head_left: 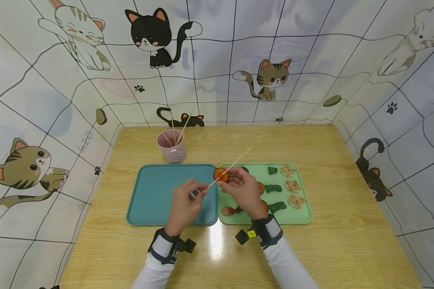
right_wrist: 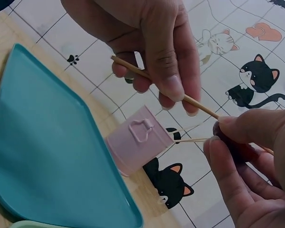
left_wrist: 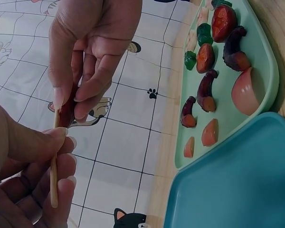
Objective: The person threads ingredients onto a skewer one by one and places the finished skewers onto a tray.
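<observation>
In the head view, my left hand (head_left: pixel 186 206) pinches the lower end of a thin wooden skewer (head_left: pixel 241 156) between thumb and fingers. The skewer slants up to the right, past my right hand (head_left: pixel 243 192). That hand grips a round, orange-red food slice (head_left: pixel 221 174) with a dark rim. The skewer runs along or through the slice; which one, I cannot tell. In the right wrist view the slice (right_wrist: pixel 237 148) is partly hidden by the right fingers. Both hands are raised above the touching edges of a blue tray (head_left: pixel 159 194) and a green tray (head_left: pixel 293 218).
On the green tray lie lotus-root slices (head_left: pixel 295 202), green pieces (head_left: pixel 277 206), more orange-red slices (left_wrist: pixel 205 58), dark curved pieces (left_wrist: pixel 207 90) and pinkish-red wedges (left_wrist: pixel 247 92). A pink bucket (head_left: pixel 175 154) holding several skewers stands behind the blue tray. Cat-patterned sheeting (head_left: pixel 217 92) surrounds the wooden table (head_left: pixel 347 241).
</observation>
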Motion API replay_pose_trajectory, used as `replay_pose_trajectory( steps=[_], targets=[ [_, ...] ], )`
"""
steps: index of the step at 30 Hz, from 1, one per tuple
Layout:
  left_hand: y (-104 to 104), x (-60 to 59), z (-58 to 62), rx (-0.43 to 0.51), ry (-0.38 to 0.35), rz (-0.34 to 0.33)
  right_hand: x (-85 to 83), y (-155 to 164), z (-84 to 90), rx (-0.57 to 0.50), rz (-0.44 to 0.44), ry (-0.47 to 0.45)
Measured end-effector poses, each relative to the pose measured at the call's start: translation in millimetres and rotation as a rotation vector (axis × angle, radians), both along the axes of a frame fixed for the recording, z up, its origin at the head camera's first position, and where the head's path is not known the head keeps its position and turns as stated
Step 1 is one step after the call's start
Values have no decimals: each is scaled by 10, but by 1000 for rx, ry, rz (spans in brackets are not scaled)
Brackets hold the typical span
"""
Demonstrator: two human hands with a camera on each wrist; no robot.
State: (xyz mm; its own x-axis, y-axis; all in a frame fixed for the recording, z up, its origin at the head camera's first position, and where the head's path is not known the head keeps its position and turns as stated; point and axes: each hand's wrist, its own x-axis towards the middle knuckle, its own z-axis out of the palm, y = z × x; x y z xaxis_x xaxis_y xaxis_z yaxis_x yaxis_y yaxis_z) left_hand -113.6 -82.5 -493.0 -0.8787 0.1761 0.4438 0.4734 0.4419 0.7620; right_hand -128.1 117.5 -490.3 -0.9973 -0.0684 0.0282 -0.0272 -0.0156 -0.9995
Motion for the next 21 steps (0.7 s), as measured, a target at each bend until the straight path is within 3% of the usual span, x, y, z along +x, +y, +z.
replay_pose_trajectory(
  steps=[14,21],
  targets=[
    [-17,8,-25,7,23,-5,2,-20,-87,33,99,59],
    [-93,-21,-21,39,15,16,-34,91,-27,54,195,65]
  ],
)
